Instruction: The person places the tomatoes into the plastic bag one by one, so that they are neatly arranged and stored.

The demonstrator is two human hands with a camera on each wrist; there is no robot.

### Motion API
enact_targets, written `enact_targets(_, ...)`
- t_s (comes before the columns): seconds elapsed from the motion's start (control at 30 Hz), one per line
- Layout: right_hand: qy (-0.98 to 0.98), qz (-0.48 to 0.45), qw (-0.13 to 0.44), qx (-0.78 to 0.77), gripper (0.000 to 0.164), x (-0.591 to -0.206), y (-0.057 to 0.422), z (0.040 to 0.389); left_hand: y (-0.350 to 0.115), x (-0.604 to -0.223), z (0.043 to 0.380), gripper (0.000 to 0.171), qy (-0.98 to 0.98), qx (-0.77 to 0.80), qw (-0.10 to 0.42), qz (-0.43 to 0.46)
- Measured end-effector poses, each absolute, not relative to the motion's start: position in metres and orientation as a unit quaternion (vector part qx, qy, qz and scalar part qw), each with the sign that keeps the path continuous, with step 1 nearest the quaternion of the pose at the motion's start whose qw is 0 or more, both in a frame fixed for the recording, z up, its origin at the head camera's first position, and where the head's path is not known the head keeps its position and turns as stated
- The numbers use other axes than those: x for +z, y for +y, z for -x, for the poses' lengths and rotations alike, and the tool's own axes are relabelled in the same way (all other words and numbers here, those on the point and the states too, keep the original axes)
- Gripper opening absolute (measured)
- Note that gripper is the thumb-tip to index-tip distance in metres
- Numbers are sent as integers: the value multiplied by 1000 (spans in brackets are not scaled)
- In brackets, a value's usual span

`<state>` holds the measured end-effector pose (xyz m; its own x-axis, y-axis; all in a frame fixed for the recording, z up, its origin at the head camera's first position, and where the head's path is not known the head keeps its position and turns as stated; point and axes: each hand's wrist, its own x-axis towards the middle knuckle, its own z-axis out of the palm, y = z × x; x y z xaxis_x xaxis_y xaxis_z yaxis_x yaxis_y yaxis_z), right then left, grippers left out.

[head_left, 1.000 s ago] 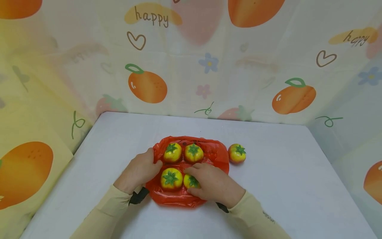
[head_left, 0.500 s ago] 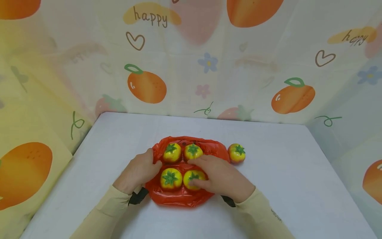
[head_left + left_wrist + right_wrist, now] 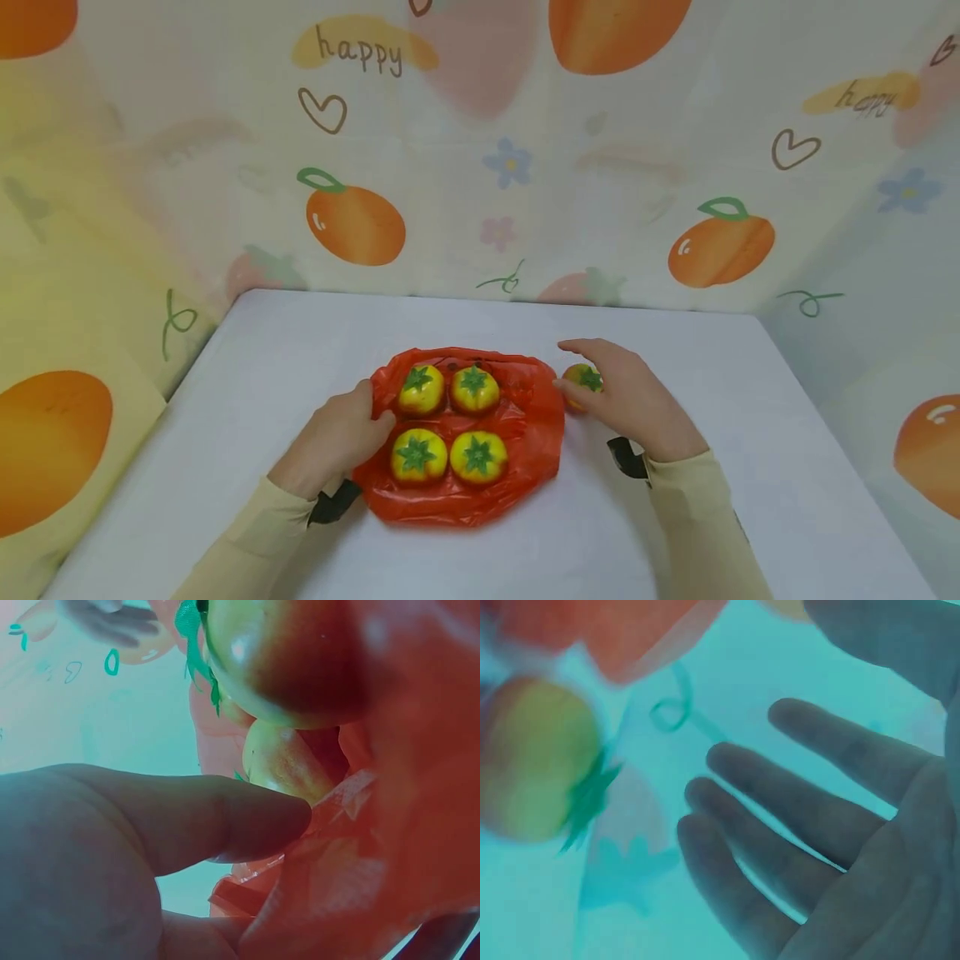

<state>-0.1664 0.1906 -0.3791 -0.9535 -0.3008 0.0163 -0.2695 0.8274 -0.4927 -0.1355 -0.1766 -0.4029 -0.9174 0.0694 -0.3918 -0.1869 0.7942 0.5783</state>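
A red plastic bag [image 3: 525,417] lies spread on the white table, with several shiny yellow-and-red, persimmon-like fruits [image 3: 418,457] on it, green star-shaped leaves up. My left hand [image 3: 333,437] pinches the bag's left edge; the left wrist view shows the thumb [image 3: 247,817] against the red plastic, close to the fruits. One more such fruit [image 3: 576,398] sits on the table just right of the bag, partly hidden by my right hand [image 3: 630,396]. That hand hovers beside it, thumb and fingers spread; in the right wrist view the fingers [image 3: 795,795] are apart from the fruit [image 3: 540,761].
Behind the white table [image 3: 750,400] hangs a pale curtain [image 3: 600,200] printed with oranges, hearts and the word happy. More of this cloth encloses the left and right sides. Both forearms wear beige sleeves [image 3: 251,529] and dark wrist straps [image 3: 628,458].
My right hand has lifted off the front right fruit and moved right, to the lone fruit beside the bag. My left hand has stayed at the bag's edge. The head view has shifted slightly.
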Motion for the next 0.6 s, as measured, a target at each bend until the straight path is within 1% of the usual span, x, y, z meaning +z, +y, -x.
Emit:
enact_targets(0.17,966,120,56,-223,63,-395,204,179,-177,-403,136,60,925,318,205,38)
enact_targets(0.4,964,105,94,-226,67,-416,210,190,-179,-405,137,59,928,314,199,30)
enact_targets(0.6,962,92,106,-235,67,-425,212,193,-178,-406,138,59,926,317,203,29)
